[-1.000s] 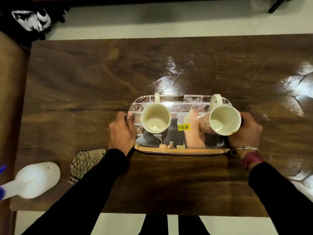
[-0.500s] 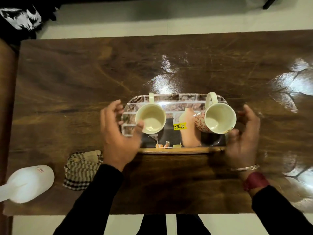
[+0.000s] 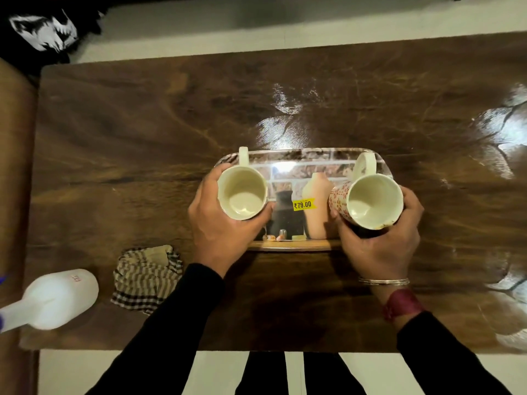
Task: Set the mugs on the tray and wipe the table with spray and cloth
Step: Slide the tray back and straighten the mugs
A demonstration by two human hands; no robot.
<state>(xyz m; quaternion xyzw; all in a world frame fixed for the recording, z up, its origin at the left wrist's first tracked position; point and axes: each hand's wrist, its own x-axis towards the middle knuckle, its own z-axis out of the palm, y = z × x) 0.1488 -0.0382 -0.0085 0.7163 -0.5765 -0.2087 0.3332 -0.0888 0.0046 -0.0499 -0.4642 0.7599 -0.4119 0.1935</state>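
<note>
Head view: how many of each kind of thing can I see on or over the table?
Mugs: 2 (plain mug, flowered mug)
Tray: 1
Cloth: 1
Spray bottle: 1
Total: 5

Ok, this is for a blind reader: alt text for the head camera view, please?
Seen from above, a person's left hand grips a plain cream mug and the right hand a red-patterned mug, both over a tray on a glossy dark wooden table. A striped cloth and white spray bottle sit near the table's left edge.
</note>
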